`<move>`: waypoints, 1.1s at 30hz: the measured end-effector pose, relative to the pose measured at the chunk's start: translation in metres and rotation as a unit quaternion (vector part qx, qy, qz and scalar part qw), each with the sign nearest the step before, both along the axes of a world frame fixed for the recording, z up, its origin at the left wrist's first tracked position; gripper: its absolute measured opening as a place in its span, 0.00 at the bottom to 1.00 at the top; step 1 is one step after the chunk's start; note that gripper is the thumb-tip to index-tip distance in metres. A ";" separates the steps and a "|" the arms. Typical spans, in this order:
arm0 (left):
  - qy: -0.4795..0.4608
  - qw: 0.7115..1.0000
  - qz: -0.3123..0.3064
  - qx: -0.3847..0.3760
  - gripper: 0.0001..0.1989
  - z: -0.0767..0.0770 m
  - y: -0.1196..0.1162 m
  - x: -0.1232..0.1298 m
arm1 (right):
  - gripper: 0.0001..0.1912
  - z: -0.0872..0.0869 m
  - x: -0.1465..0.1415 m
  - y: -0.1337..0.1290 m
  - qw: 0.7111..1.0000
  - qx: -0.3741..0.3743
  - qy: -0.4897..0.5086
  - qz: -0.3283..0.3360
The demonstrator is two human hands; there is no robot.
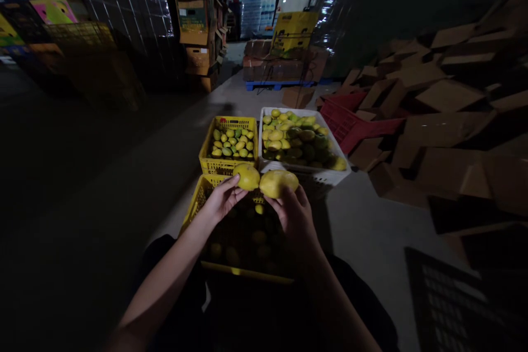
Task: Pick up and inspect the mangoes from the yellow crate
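Note:
My left hand (226, 198) is closed around a yellow lemon (247, 177), thumb and fingertips on its left side. A second, longer lemon (277, 182) sits in my right hand (293, 212), gripped from below and the right. The two lemons are held side by side, nearly touching. Beneath them stands a near yellow crate (192, 212) with several lemons in deep shadow. Beyond my left hand is another yellow crate (231, 165) holding green and yellow lemons. Past my right hand, a white crate (325, 173) is heaped with lemons, partly shaded.
A pile of flattened and open cardboard boxes (445, 126) lies on the right, with a red crate (346, 126) at its edge. Stacked fruit boxes (198, 58) rise at the back. Behind the crates, a blue pallet (272, 86) bears cartons. A dark crate (437, 286) is at the lower right.

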State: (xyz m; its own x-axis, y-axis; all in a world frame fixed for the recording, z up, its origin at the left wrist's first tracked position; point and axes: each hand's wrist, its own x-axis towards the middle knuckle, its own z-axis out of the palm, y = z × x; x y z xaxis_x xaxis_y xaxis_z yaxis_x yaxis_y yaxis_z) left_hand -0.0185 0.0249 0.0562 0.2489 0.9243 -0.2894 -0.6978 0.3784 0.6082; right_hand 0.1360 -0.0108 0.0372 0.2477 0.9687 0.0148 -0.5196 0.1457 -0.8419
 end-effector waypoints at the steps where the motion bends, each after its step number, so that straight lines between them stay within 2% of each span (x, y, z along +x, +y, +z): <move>1: 0.001 1.000 -0.001 0.000 0.07 0.000 0.000 0.000 | 0.17 0.000 0.000 0.000 1.000 0.001 -0.001 0.001; 8: 0.009 1.000 0.011 0.009 0.02 -0.004 0.002 -0.001 | 0.17 -0.004 0.003 0.001 1.000 -0.009 -0.007 -0.009; 13: 0.009 0.999 0.006 0.031 0.07 -0.003 0.002 -0.004 | 0.16 -0.005 0.006 0.001 1.000 -0.008 -0.017 -0.022; 16: -0.005 0.999 0.000 0.038 0.07 -0.002 0.001 -0.004 | 0.16 -0.004 0.006 0.002 1.000 -0.011 -0.010 -0.017; 20: -0.026 1.000 0.012 0.009 0.03 -0.005 0.003 -0.004 | 0.14 -0.011 0.005 0.010 0.998 -0.030 0.040 0.038; 24: -0.075 0.997 0.021 -0.020 0.08 -0.006 0.006 -0.006 | 0.18 -0.017 0.003 0.015 0.986 -0.093 0.082 0.115; 29: -0.096 0.994 0.023 -0.036 0.10 -0.002 0.005 -0.008 | 0.19 -0.008 -0.003 0.007 0.966 -0.149 0.145 0.154; 33: -0.070 0.996 -0.007 -0.062 0.15 -0.006 0.007 -0.007 | 0.17 -0.001 -0.006 0.003 0.969 -0.134 0.138 0.154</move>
State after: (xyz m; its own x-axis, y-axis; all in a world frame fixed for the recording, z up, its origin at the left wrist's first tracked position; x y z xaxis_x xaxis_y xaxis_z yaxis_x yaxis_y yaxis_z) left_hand -0.0253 0.0321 0.0504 0.3071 0.8796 -0.3633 -0.7663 0.4549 0.4537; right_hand 0.1301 -0.0076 0.0362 -0.0951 0.9570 -0.2741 -0.7140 -0.2574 -0.6511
